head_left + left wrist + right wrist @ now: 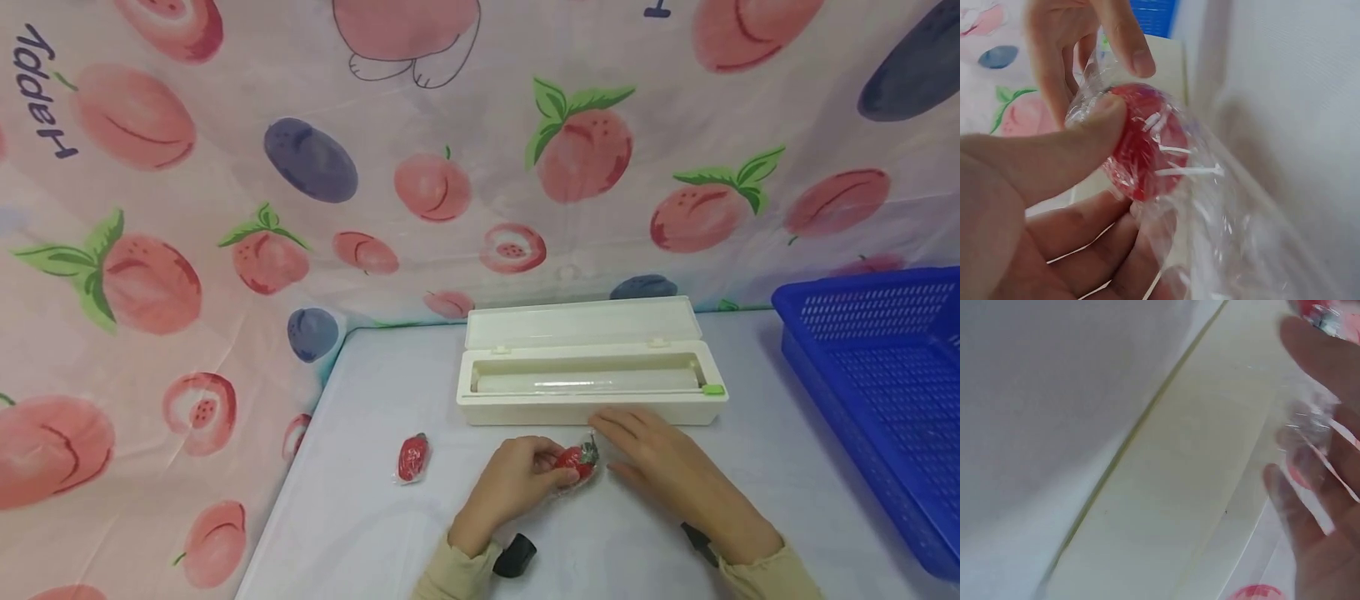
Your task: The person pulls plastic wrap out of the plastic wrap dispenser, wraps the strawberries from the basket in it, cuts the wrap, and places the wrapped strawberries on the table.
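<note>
My left hand (517, 477) holds a red strawberry (576, 460) with a green top, its thumb across the front and fingers curled behind. Clear plastic film (1229, 206) surrounds the strawberry and trails off it in the left wrist view. My right hand (660, 462) is just to the right, fingers extended and thumb apart from them, with film at its fingertips (1272, 478). Behind both hands stands a white cling film box (592, 412), lid raised, a roll of film (585, 382) inside. A second strawberry (412, 458), wrapped in film, lies on the table to the left.
A blue plastic basket (855, 425) stands at the right edge of the white table (352, 533). A fruit-patterned cloth (487, 192) hangs behind and along the left side. The box has a green slider (712, 389) at its right end.
</note>
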Action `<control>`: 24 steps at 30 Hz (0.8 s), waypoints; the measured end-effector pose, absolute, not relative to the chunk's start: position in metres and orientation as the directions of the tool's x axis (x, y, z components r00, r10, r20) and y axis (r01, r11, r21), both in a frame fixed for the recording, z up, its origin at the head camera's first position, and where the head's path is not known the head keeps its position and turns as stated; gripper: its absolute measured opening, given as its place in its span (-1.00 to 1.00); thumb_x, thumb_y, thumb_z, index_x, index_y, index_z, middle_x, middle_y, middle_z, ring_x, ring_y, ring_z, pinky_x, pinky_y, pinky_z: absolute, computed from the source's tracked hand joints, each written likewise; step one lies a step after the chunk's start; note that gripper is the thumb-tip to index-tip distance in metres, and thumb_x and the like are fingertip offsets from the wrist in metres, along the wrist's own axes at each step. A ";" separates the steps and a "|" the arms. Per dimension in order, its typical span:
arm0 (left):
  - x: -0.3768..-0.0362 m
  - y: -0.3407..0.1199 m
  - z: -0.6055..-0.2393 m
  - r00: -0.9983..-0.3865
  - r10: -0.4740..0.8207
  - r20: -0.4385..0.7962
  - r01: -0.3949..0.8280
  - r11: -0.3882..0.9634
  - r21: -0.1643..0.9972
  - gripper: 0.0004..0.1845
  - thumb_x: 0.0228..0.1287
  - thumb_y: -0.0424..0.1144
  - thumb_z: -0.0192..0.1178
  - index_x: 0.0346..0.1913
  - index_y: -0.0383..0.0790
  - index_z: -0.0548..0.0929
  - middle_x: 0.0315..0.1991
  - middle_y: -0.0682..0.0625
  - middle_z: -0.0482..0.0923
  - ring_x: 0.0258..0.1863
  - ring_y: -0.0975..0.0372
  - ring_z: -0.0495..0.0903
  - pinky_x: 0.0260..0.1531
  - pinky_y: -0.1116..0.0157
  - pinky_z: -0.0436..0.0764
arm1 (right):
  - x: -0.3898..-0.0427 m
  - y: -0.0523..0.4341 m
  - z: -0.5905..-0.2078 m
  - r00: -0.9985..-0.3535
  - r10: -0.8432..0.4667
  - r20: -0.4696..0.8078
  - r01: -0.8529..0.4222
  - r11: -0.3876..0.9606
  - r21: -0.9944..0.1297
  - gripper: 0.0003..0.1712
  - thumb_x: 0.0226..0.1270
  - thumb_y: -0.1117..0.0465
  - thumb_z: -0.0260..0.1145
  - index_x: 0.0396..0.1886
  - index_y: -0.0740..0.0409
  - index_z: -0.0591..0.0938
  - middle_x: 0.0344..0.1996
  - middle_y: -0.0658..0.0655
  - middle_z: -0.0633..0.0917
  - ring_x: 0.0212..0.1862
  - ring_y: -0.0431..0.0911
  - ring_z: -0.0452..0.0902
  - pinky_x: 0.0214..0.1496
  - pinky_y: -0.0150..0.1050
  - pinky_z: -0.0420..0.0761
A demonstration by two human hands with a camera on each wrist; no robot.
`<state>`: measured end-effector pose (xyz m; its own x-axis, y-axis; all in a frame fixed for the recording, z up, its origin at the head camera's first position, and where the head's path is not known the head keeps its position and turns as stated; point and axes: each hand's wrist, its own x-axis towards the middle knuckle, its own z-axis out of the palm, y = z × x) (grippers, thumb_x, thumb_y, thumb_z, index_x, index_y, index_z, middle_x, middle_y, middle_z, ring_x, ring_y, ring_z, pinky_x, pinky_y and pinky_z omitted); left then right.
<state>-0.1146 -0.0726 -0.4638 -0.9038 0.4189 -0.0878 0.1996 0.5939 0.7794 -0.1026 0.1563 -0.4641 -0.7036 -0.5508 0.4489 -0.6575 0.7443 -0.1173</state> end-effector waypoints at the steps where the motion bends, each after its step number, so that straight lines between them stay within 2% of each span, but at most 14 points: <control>1: -0.115 -0.073 -0.463 -0.901 0.422 -0.096 0.174 0.557 0.812 -0.70 0.15 -0.16 0.46 -0.16 -0.30 0.74 -0.46 0.14 0.65 -0.52 0.48 0.52 -0.49 0.48 0.53 | -0.103 0.157 -0.464 -0.689 -0.549 0.473 -0.666 0.736 -0.117 -0.20 -0.12 0.23 0.66 0.22 0.22 0.58 0.10 0.11 0.63 0.14 0.04 0.55 0.15 -0.03 0.60; 3: -0.116 -0.075 -0.461 -0.895 0.434 -0.102 0.149 0.507 0.849 -0.71 0.18 -0.17 0.44 -0.15 -0.32 0.73 -0.43 0.11 0.68 -0.50 0.47 0.56 -0.47 0.48 0.56 | -0.104 0.157 -0.463 -0.668 -0.539 0.514 -0.679 0.723 -0.126 -0.25 -0.02 0.22 0.60 0.24 0.21 0.57 0.10 0.10 0.63 0.13 0.02 0.55 0.14 -0.05 0.59; 6: -0.116 -0.076 -0.458 -0.887 0.451 -0.097 0.135 0.456 0.879 -0.70 0.18 -0.17 0.44 -0.13 -0.33 0.73 -0.38 0.06 0.72 -0.45 0.44 0.62 -0.41 0.48 0.61 | -0.104 0.158 -0.460 -0.635 -0.514 0.577 -0.695 0.706 -0.136 -0.51 0.41 0.03 0.31 0.21 0.21 0.59 0.06 0.08 0.64 0.08 -0.02 0.55 0.14 -0.11 0.54; 8: -0.116 -0.076 -0.455 -0.885 0.458 -0.082 0.148 0.445 0.883 -0.69 0.18 -0.15 0.44 -0.12 -0.31 0.73 -0.35 0.06 0.73 -0.41 0.45 0.63 -0.36 0.48 0.62 | -0.104 0.158 -0.458 -0.621 -0.492 0.610 -0.699 0.699 -0.147 -0.49 0.58 -0.08 0.02 0.18 0.19 0.61 0.02 0.05 0.66 0.03 -0.05 0.56 0.12 -0.16 0.52; 10: -0.115 -0.076 -0.452 -0.886 0.459 -0.061 0.166 0.439 0.883 -0.68 0.17 -0.13 0.45 -0.11 -0.29 0.74 -0.33 0.07 0.73 -0.38 0.45 0.62 -0.32 0.48 0.62 | -0.104 0.158 -0.455 -0.607 -0.466 0.644 -0.702 0.695 -0.159 -0.37 0.63 -0.13 -0.21 0.14 0.17 0.65 -0.03 0.02 0.68 -0.02 -0.08 0.57 0.09 -0.21 0.50; 16: -0.111 -0.075 -0.442 -0.888 0.460 -0.014 0.188 0.391 0.901 -0.68 0.14 -0.12 0.47 -0.11 -0.23 0.75 -0.34 0.09 0.73 -0.35 0.44 0.62 -0.25 0.41 0.63 | -0.102 0.158 -0.451 -0.591 -0.403 0.699 -0.702 0.684 -0.198 -0.40 0.65 -0.07 -0.17 0.02 0.17 0.72 -0.13 -0.01 0.71 -0.11 -0.12 0.56 0.00 -0.25 0.52; 19: -0.109 -0.074 -0.438 -0.886 0.464 -0.004 0.175 0.342 0.923 -0.70 0.14 -0.13 0.47 -0.11 -0.21 0.76 -0.35 0.05 0.74 -0.35 0.42 0.63 -0.23 0.37 0.64 | -0.100 0.157 -0.451 -0.613 -0.367 0.700 -0.689 0.683 -0.245 -0.40 0.64 -0.07 -0.15 -0.01 0.18 0.74 -0.17 -0.01 0.73 -0.13 -0.14 0.56 0.00 -0.28 0.51; 22: -0.109 -0.072 -0.438 -0.887 0.462 0.008 0.159 0.288 0.944 -0.72 0.17 -0.15 0.45 -0.10 -0.19 0.76 -0.33 -0.01 0.75 -0.34 0.40 0.64 -0.20 0.36 0.63 | -0.099 0.155 -0.453 -0.640 -0.322 0.698 -0.674 0.672 -0.308 -0.43 0.62 -0.06 -0.09 -0.04 0.20 0.74 -0.18 0.01 0.74 -0.15 -0.13 0.57 0.06 -0.40 0.49; 24: -0.108 -0.070 -0.438 -0.889 0.458 0.019 0.142 0.236 0.962 -0.74 0.20 -0.19 0.43 -0.09 -0.21 0.75 -0.29 -0.06 0.76 -0.32 0.39 0.65 -0.15 0.34 0.64 | -0.097 0.152 -0.454 -0.671 -0.292 0.682 -0.660 0.654 -0.369 -0.58 0.58 0.04 0.05 -0.03 0.22 0.73 -0.16 0.03 0.74 -0.12 -0.12 0.59 0.13 -0.54 0.45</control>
<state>-0.1080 -0.0695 -0.4381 -0.8890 0.4575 0.0188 0.1415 0.2355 0.9615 -0.0974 0.1520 -0.4539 -0.6708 -0.2916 0.6820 -0.6599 0.6544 -0.3693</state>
